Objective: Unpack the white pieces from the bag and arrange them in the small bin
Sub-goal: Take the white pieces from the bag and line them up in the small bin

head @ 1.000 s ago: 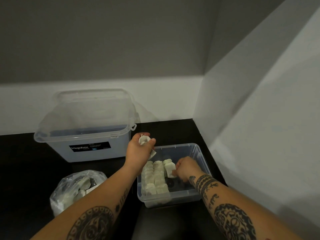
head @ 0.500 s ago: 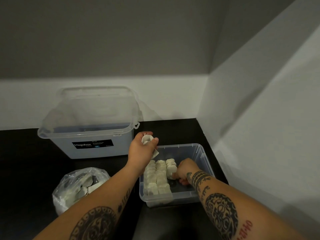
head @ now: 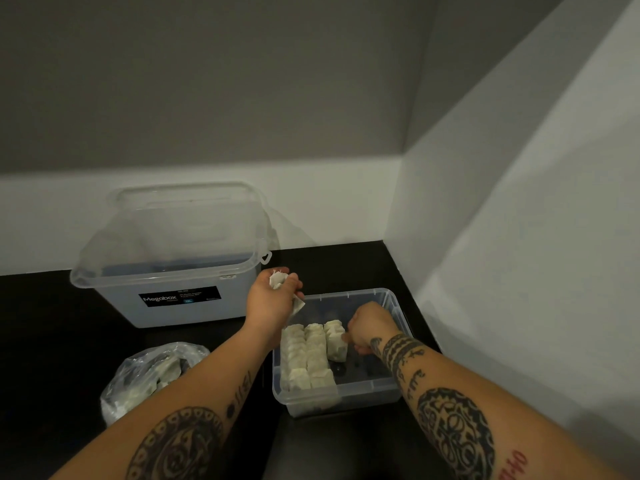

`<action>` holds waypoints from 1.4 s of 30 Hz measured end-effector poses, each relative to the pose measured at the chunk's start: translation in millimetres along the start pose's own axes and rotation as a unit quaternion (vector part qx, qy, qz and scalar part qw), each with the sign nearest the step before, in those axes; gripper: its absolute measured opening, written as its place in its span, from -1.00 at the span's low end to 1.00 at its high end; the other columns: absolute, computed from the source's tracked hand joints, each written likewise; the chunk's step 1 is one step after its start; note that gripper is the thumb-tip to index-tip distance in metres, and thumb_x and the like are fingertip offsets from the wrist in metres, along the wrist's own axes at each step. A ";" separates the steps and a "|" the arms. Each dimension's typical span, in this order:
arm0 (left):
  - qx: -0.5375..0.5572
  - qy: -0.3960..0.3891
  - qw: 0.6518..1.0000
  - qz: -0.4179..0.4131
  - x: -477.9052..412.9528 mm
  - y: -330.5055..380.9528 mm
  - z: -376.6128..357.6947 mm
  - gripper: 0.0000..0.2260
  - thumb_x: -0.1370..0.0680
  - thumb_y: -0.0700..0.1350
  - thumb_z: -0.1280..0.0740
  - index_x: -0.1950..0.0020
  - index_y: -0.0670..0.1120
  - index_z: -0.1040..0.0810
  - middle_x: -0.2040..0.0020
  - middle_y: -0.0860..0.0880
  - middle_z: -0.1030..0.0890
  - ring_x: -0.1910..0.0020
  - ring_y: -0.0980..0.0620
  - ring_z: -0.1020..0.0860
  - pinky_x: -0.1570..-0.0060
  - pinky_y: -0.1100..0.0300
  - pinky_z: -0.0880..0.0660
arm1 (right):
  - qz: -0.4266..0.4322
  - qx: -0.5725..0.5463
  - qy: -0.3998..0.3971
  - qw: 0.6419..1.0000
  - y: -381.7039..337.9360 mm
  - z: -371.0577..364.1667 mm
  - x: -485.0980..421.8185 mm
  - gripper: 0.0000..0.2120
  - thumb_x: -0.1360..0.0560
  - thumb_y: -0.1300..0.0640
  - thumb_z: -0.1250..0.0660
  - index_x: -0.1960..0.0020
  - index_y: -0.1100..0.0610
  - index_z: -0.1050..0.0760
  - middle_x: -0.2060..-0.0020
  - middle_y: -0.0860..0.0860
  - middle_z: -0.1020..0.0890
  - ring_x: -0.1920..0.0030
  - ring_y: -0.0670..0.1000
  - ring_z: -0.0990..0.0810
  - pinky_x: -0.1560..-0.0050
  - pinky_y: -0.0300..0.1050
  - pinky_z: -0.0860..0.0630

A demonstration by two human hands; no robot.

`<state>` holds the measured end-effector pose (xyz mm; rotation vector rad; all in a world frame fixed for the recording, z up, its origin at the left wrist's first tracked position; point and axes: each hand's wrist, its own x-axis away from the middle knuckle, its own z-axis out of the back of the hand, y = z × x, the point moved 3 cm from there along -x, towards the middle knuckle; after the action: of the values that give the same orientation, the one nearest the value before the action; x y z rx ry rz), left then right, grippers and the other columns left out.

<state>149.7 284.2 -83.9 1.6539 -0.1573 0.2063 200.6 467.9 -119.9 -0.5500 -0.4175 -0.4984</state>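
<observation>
The small clear bin point(head: 394, 308) stands on the dark table near the right wall. Rows of white pieces point(head: 308, 355) fill its left side. My left hand point(head: 273, 303) hovers over the bin's far left corner and grips white pieces point(head: 278, 280) in its curled fingers. Inside the bin, my right hand point(head: 367, 329) has its fingers curled against the nearest piece of the short third row point(head: 336, 342). The clear plastic bag point(head: 152, 379) with more white pieces lies to the left, partly behind my left forearm.
A large clear box point(head: 173, 271) labelled Megabox, with its lid resting on top, stands at the back left against the wall. Walls close in behind and on the right. The right half of the small bin's floor is bare.
My right hand has set a piece into the third row and stays against it. My left hand has barely moved and keeps its pieces.
</observation>
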 end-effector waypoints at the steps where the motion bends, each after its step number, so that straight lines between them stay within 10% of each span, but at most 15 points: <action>1: 0.008 0.005 1.000 0.004 0.0 1.0 0.3 -0.83 -0.64 -0.17 -0.37 -0.23 -0.08 -0.54 0.00 -0.16 -0.66 0.07 -0.05 -0.66 0.02 0.04 -0.65 | 0.025 -0.008 -0.002 1.000 -5.3 8.7 3.5 -0.74 -0.52 0.14 -0.42 -0.14 0.25 -0.63 0.18 0.06 -0.65 0.21 0.00 -0.64 0.22 -0.13 -0.63; 9: 0.035 0.023 0.998 -0.038 7.5 16.6 -12.7 -0.84 -0.68 -0.15 -0.29 -0.26 -0.09 -0.53 0.09 -0.08 -0.66 0.16 0.01 -0.62 0.20 0.13 -0.53 | 0.107 -0.378 -0.109 0.913 -61.6 44.2 67.8 -0.76 -0.58 -0.01 -0.41 -0.14 0.14 -0.60 -0.02 0.11 -0.70 0.14 -0.01 -0.64 0.16 -0.14 -0.63; 26: 0.154 -0.084 0.985 0.001 17.5 29.5 -9.0 -0.79 -0.61 -0.09 -0.39 -0.19 -0.12 -0.50 0.15 -0.08 -0.60 0.20 0.01 -0.62 0.13 0.03 -0.59 | 0.142 -0.565 -0.038 0.812 -50.6 41.5 70.9 -0.80 -0.55 0.18 -0.46 -0.15 0.18 -0.59 0.12 0.09 -0.70 0.23 -0.05 -0.64 0.15 -0.15 -0.61; 31: 0.091 -0.087 0.992 -0.033 23.1 27.6 -10.5 -0.69 -0.56 -0.16 -0.47 -0.27 -0.05 -0.53 -0.13 -0.17 -0.65 -0.09 -0.15 -0.66 -0.01 -0.02 -0.64 | 0.144 -0.560 -0.033 0.816 -47.8 40.8 71.4 -0.80 -0.54 0.15 -0.47 -0.14 0.16 -0.60 0.13 0.06 -0.70 0.21 -0.05 -0.63 0.19 -0.16 -0.58; 42: -0.010 -0.123 0.989 -0.080 23.9 12.8 -8.2 -0.68 -0.52 -0.23 -0.51 -0.19 0.04 -0.56 -0.05 -0.14 -0.66 0.01 -0.07 -0.64 0.05 0.05 -0.63 | 0.195 -0.477 0.045 0.856 -40.6 46.0 78.1 -0.81 -0.56 0.13 -0.44 -0.17 0.03 -0.65 0.01 -0.10 -0.72 0.03 -0.19 -0.66 0.21 -0.40 -0.52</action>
<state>169.8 291.7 -65.3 1.6600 -0.2104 -0.1216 229.9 438.7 -29.6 -1.5348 0.0789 -0.3055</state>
